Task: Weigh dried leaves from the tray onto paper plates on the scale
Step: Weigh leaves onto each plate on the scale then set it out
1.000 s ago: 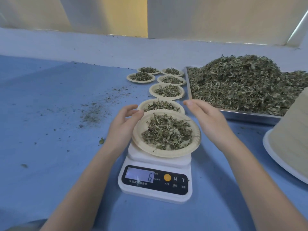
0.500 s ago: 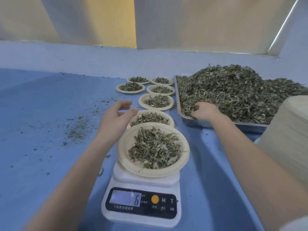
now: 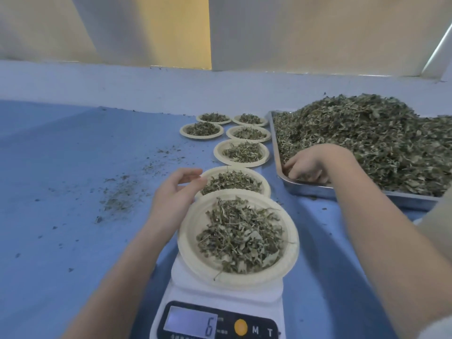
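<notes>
My left hand [image 3: 176, 192] hovers relaxed and open-fingered just left of the paper plate [image 3: 190, 231] on the scale [image 3: 220, 311]. My right hand [image 3: 305, 165] reaches right of the scale into the tray's [image 3: 318, 189] near corner, fingers curled into dried leaves [image 3: 379, 143]. The display reads 6, beside buttons M and T. Left of the scale lies open blue table [image 3: 73, 192].

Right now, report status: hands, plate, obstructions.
Right hand in tray, fingers curled into leaves. Left hand open beside plate on scale, reading 6. Nothing in the way.
</notes>
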`<act>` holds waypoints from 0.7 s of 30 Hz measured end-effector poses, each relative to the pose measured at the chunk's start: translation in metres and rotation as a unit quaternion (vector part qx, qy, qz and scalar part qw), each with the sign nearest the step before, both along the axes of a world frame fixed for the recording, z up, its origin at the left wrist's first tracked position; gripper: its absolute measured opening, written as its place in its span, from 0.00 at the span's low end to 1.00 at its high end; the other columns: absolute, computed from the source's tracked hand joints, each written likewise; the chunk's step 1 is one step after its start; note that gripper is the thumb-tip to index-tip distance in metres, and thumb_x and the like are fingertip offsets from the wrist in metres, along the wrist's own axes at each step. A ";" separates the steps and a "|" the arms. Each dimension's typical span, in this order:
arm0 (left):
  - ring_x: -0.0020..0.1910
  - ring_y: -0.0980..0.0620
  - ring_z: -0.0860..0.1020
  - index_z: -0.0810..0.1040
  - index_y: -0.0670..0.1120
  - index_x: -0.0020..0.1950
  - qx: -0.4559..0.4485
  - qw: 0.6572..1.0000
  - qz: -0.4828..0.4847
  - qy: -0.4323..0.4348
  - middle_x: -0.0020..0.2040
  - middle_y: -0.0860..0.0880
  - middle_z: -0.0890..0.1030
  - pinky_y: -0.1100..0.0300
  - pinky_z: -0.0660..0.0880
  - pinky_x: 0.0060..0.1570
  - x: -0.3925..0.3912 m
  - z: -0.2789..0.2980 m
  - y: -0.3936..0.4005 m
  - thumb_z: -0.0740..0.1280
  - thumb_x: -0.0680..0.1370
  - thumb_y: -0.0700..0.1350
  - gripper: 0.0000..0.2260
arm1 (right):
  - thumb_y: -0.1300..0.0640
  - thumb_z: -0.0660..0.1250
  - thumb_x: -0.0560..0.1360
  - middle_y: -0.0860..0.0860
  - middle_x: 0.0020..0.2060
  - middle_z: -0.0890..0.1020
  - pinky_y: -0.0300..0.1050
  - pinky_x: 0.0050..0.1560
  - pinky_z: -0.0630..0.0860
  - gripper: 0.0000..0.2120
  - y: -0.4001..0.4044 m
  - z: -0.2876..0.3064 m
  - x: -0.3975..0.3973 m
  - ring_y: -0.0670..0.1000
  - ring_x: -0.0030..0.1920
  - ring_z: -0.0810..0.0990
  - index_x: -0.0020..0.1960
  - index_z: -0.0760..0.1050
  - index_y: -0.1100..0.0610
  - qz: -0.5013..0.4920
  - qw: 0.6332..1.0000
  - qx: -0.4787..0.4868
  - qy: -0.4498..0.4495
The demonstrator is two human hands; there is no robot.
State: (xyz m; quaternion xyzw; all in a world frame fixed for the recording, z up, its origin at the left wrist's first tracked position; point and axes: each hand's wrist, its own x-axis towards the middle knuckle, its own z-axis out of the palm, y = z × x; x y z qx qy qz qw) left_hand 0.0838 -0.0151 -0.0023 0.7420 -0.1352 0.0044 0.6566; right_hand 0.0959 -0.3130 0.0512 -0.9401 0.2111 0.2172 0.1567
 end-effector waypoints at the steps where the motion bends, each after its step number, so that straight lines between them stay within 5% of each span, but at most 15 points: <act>1: 0.52 0.52 0.78 0.80 0.52 0.52 0.005 1.000 0.002 0.001 0.50 0.54 0.80 0.52 0.75 0.53 -0.001 0.000 0.000 0.68 0.76 0.46 0.06 | 0.57 0.69 0.72 0.61 0.60 0.77 0.51 0.53 0.78 0.20 0.000 0.001 -0.002 0.59 0.56 0.80 0.63 0.73 0.57 0.007 1.000 -0.001 -0.001; 3: 0.52 0.52 0.78 0.80 0.52 0.53 0.015 1.000 0.005 0.003 0.50 0.54 0.80 0.50 0.74 0.56 -0.002 -0.001 0.000 0.68 0.76 0.47 0.07 | 0.59 0.70 0.71 0.56 0.48 0.81 0.48 0.46 0.80 0.13 0.003 -0.002 -0.005 0.58 0.44 0.82 0.56 0.76 0.54 0.016 0.999 -0.023 -0.043; 6: 0.53 0.51 0.78 0.80 0.51 0.53 0.015 1.000 0.010 0.009 0.50 0.54 0.80 0.46 0.73 0.58 -0.003 -0.002 0.001 0.68 0.76 0.47 0.07 | 0.59 0.66 0.71 0.56 0.33 0.74 0.41 0.35 0.67 0.05 0.003 -0.011 -0.010 0.52 0.33 0.68 0.42 0.77 0.62 0.015 0.992 -0.038 -0.118; 9: 0.52 0.49 0.78 0.80 0.51 0.52 0.009 1.000 0.011 0.015 0.49 0.52 0.80 0.44 0.73 0.58 -0.004 -0.003 0.001 0.68 0.76 0.46 0.06 | 0.60 0.64 0.72 0.64 0.37 0.72 0.44 0.39 0.64 0.09 -0.003 -0.018 -0.018 0.51 0.37 0.66 0.42 0.76 0.68 -0.029 0.985 0.043 -0.164; 11: 0.52 0.48 0.78 0.80 0.51 0.51 -0.005 1.000 0.012 0.022 0.50 0.51 0.80 0.45 0.74 0.58 -0.004 -0.003 0.001 0.68 0.76 0.45 0.06 | 0.59 0.63 0.74 0.58 0.35 0.72 0.43 0.36 0.65 0.11 0.000 -0.014 -0.026 0.51 0.32 0.66 0.34 0.74 0.61 -0.076 0.968 0.154 -0.181; 13: 0.52 0.48 0.78 0.80 0.51 0.50 -0.015 0.999 0.015 0.025 0.51 0.49 0.80 0.47 0.75 0.55 -0.004 -0.003 0.002 0.68 0.76 0.44 0.05 | 0.52 0.59 0.79 0.54 0.46 0.76 0.45 0.43 0.69 0.13 0.007 -0.011 -0.030 0.50 0.38 0.71 0.43 0.77 0.57 -0.108 0.942 0.257 -0.187; 16: 0.46 0.53 0.78 0.80 0.52 0.49 -0.022 0.999 0.020 0.015 0.50 0.50 0.80 0.57 0.75 0.45 -0.002 -0.004 0.003 0.68 0.76 0.44 0.04 | 0.35 0.49 0.79 0.52 0.68 0.70 0.51 0.65 0.64 0.33 0.025 -0.021 -0.026 0.55 0.67 0.69 0.71 0.66 0.58 -0.025 0.986 0.078 -0.143; 17: 0.44 0.55 0.78 0.80 0.52 0.49 -0.024 0.999 0.021 0.013 0.50 0.50 0.80 0.60 0.74 0.41 -0.001 -0.005 0.004 0.67 0.77 0.44 0.04 | 0.34 0.47 0.79 0.55 0.67 0.72 0.51 0.63 0.67 0.35 0.030 -0.028 -0.024 0.57 0.65 0.71 0.72 0.65 0.60 0.003 0.989 0.012 -0.145; 19: 0.42 0.56 0.78 0.80 0.51 0.50 -0.028 0.999 0.026 0.012 0.50 0.51 0.80 0.62 0.73 0.38 -0.001 -0.006 0.005 0.67 0.77 0.44 0.04 | 0.37 0.45 0.80 0.57 0.49 0.79 0.49 0.46 0.73 0.34 0.034 -0.038 -0.020 0.56 0.48 0.78 0.66 0.69 0.65 0.029 0.981 -0.060 -0.182; 21: 0.42 0.56 0.78 0.80 0.50 0.51 -0.028 0.999 0.032 0.008 0.51 0.51 0.80 0.64 0.73 0.37 -0.001 -0.006 0.006 0.67 0.77 0.44 0.05 | 0.38 0.43 0.81 0.55 0.38 0.75 0.47 0.37 0.68 0.34 0.034 -0.039 -0.019 0.54 0.38 0.74 0.54 0.74 0.66 0.039 0.976 -0.092 -0.196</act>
